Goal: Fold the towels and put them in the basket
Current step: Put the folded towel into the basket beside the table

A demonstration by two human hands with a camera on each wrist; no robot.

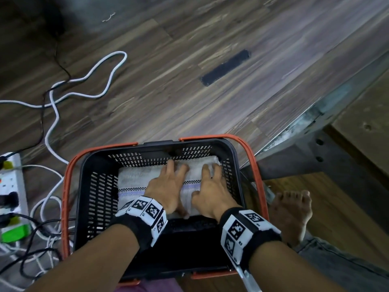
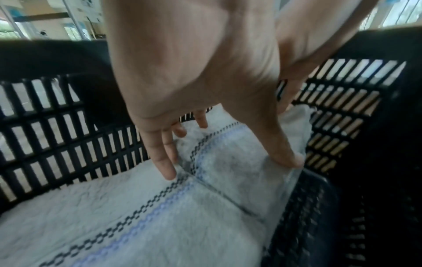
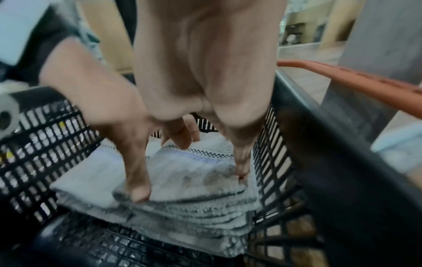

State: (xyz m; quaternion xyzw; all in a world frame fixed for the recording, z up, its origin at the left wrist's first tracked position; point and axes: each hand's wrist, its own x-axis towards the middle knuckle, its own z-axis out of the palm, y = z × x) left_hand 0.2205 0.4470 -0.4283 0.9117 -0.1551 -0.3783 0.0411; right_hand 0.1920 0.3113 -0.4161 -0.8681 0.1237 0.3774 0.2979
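Observation:
A black slotted basket [image 1: 160, 143] with orange handles [image 1: 248, 150] stands on the floor. Inside lies a stack of folded white towels [image 1: 134, 178] with a blue and black stripe. My left hand [image 1: 168, 182] lies flat on the top towel with its fingers spread and its thumb at the near edge. Beside it, my right hand [image 1: 212, 186] presses the right end with spread fingers. The left wrist view shows the left hand [image 2: 194, 72] reaching down onto the striped towel [image 2: 160, 216]. The right wrist view shows the right hand [image 3: 205, 72] above the layered towel edges [image 3: 194, 207].
A power strip [image 1: 10, 186] with plugs and a tangle of white and black cables [image 1: 88, 81] lie left of the basket. A bare foot [image 1: 292, 209] and a grey metal table leg [image 1: 315, 148] stand to its right. Wood-pattern floor stretches beyond.

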